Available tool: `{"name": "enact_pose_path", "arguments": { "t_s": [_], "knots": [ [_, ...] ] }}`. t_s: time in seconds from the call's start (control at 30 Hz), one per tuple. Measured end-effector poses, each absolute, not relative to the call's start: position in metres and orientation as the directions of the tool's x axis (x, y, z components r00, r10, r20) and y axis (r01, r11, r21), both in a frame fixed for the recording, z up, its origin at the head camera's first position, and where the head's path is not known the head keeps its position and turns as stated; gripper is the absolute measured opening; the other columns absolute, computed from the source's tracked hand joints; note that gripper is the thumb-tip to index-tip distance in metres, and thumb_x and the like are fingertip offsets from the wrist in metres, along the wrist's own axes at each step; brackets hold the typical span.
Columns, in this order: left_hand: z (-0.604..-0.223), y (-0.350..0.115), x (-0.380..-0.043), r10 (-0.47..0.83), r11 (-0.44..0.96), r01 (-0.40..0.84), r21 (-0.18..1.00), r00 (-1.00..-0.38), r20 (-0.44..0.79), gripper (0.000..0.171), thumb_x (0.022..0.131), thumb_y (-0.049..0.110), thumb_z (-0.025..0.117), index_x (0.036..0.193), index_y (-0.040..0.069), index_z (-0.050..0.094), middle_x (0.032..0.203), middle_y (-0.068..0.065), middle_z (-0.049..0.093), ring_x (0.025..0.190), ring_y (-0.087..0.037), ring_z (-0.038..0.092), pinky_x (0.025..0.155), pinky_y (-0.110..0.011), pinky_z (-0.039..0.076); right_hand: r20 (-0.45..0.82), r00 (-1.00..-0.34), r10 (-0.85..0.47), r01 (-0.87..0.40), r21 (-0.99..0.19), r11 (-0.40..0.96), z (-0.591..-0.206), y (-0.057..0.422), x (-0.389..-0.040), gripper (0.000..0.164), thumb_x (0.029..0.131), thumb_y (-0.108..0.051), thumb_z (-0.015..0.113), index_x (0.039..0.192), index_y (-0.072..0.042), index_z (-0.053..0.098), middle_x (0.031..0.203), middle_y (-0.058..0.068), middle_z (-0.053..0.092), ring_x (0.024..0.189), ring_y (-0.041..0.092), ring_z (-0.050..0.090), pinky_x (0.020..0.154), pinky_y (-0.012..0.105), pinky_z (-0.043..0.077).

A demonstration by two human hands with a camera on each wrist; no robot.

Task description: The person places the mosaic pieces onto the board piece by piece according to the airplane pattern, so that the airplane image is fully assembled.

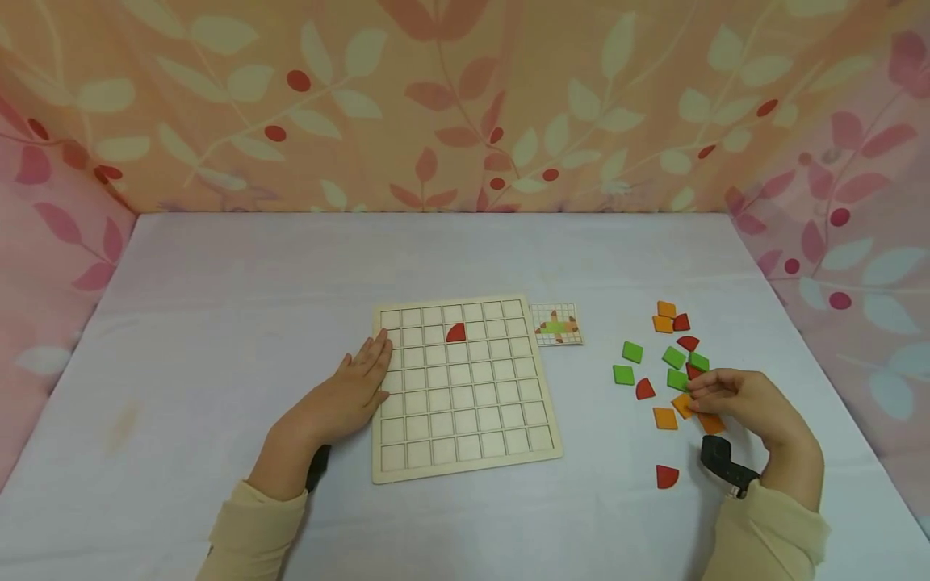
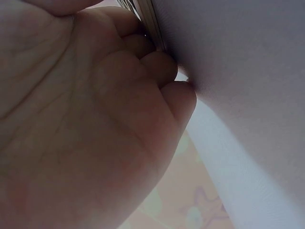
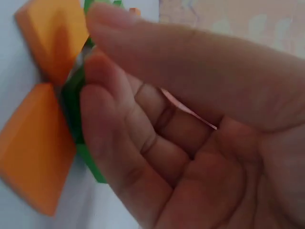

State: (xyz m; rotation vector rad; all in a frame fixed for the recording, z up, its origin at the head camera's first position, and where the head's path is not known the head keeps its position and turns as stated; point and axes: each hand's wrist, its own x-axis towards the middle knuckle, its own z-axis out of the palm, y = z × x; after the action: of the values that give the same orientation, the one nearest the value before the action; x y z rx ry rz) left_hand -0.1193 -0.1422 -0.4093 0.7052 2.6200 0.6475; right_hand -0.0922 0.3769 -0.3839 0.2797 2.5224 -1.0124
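Observation:
My left hand [image 1: 353,386] rests at the left edge of a pale wooden grid board [image 1: 555,403], its fingers stretched along the rim. One red quarter-round piece [image 1: 455,332] sits in an upper cell. Over a loose group of coloured pieces, my right hand [image 1: 748,407] reaches down with loosely bent fingers, its fingertips beside a green square [image 1: 677,380] and a partly covered red piece [image 1: 693,372]. In the right wrist view, the thumb [image 3: 157,52] lies apart from the fingertips, and orange pieces [image 3: 35,148] lie next to them. A green piece [image 3: 93,164] is partly hidden behind the fingers.
A small pattern card [image 1: 555,324] lies at the board's upper right. Right of it are several green, orange and red pieces, with one red piece [image 1: 667,476] nearer the front. A white cloth covers the table [image 1: 254,274]; patterned curtains [image 1: 436,105] stand behind and beside it.

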Motion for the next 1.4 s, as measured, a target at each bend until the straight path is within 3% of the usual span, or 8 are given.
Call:
{"name": "enact_pose_path", "arguments": {
  "t_s": [0.17,0.67,0.87,1.13,1.4],
  "knots": [
    [-0.408,-0.144,-0.115,0.534,0.773,0.375,0.512,-0.821,-0.205,0.063,0.099,0.012,0.045,0.147,-0.009,0.01,0.155,-0.021,-0.001,0.141,-0.038,0.004,0.11,-0.058,0.012,-0.424,-0.906,0.0,0.268,-0.571,0.776,-0.385,0.371,-0.091,0.043,0.081,-0.019,0.075,0.112,0.008,0.06,0.091,0.007,0.067,0.078,0.009,0.06,0.069,0.019,0.047],
    [-0.415,-0.14,-0.105,0.532,0.764,0.354,0.54,-0.819,-0.216,0.063,0.099,0.014,0.044,0.148,-0.006,0.009,0.156,-0.018,-0.002,0.142,-0.035,0.002,0.111,-0.055,0.01,-0.37,-0.929,0.02,0.202,-0.46,0.865,-0.388,0.368,-0.08,0.035,0.078,-0.019,0.077,0.102,0.002,0.063,0.084,0.003,0.063,0.081,0.021,0.054,0.061,0.023,0.047],
    [-0.42,-0.136,-0.107,0.537,0.771,0.367,0.52,-0.813,-0.224,0.064,0.1,0.016,0.043,0.148,-0.005,0.007,0.156,-0.017,-0.005,0.143,-0.033,0.0,0.112,-0.054,0.009,-0.339,-0.941,-0.005,0.178,-0.506,0.844,-0.388,0.368,-0.075,0.024,0.083,-0.01,0.07,0.101,0.003,0.063,0.086,0.006,0.064,0.077,0.017,0.055,0.062,0.02,0.048],
    [-0.417,-0.135,-0.113,0.542,0.776,0.372,0.509,-0.806,-0.239,0.063,0.1,0.014,0.043,0.148,-0.007,0.007,0.156,-0.019,-0.005,0.142,-0.035,0.0,0.112,-0.054,0.009,-0.225,-0.974,-0.018,0.117,-0.573,0.811,-0.381,0.352,-0.079,0.028,0.086,-0.019,0.07,0.106,0.001,0.067,0.089,0.007,0.066,0.076,0.003,0.055,0.065,0.017,0.046],
    [-0.41,-0.142,-0.123,0.532,0.787,0.351,0.508,-0.803,-0.269,0.064,0.1,0.014,0.041,0.148,-0.006,0.004,0.156,-0.018,-0.007,0.142,-0.034,-0.003,0.112,-0.053,0.007,-0.09,-0.993,-0.081,0.002,-0.683,0.73,-0.374,0.303,-0.109,0.02,0.087,-0.013,0.069,0.099,0.003,0.067,0.088,0.011,0.067,0.074,0.013,0.059,0.063,0.022,0.049]
  ]
}}
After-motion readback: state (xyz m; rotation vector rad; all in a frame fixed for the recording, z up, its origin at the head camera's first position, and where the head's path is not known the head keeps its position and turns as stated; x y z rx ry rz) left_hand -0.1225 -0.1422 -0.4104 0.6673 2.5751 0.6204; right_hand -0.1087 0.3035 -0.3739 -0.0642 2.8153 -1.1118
